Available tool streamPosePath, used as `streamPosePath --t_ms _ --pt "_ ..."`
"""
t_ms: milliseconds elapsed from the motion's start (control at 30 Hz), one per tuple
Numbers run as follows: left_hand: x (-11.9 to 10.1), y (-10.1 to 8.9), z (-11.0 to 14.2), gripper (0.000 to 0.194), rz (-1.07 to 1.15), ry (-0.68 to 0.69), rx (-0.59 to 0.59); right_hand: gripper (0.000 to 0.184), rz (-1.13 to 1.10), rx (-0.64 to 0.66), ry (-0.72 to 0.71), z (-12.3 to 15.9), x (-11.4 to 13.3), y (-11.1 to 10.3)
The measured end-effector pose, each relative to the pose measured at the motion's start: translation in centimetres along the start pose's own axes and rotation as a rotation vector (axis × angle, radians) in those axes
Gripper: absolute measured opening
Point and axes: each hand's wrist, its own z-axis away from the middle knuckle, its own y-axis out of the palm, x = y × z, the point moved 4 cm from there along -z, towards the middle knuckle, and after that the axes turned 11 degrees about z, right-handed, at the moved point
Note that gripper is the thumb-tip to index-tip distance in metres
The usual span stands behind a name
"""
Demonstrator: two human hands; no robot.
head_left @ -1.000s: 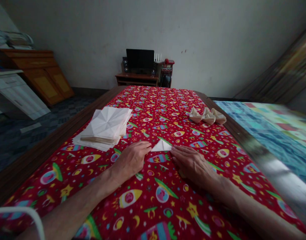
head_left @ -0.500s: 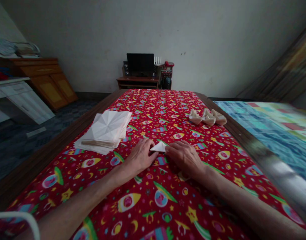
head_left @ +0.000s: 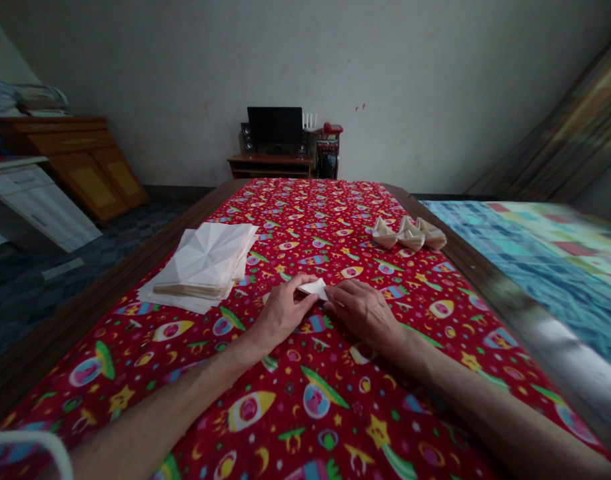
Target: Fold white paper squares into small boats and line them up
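Observation:
A small folded white paper piece lies on the red patterned tablecloth, between my two hands. My left hand pinches its left side with thumb and fingertips. On the paper's right side my right hand has its fingers curled onto the edge. Most of the paper is hidden under my fingers.
A stack of creased white paper sheets lies to the left. Three folded tan paper shapes sit at the far right of the cloth. The wooden table edge runs along the left. A colourful mat lies on the right; cabinets and a monitor stand behind.
Both hands have closed in on the paper. They lay flatter beside it a second ago; now the fingers curl and pinch it, and less of the paper shows.

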Motion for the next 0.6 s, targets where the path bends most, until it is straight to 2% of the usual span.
streamPosePath --t_ms 100,233,400,600 --pt "-0.5 -0.1 0.2 0.027 0.014 0.004 0.001 0.023 -0.052 -0.029 0.036 0.0 -0.2 0.1" --pt "-0.9 -0.1 0.3 0.027 -0.091 0.038 -0.017 0.027 -0.242 -0.03 0.056 0.0 -0.6 0.3" --pt "-1.6 0.0 0.7 0.023 -0.178 0.139 -0.008 0.031 -0.472 -0.01 0.09 0.0 -0.9 0.3" --pt "-2.1 0.1 0.9 0.017 -0.211 0.247 0.002 0.029 -0.585 0.044 0.089 0.0 -0.7 -0.1"
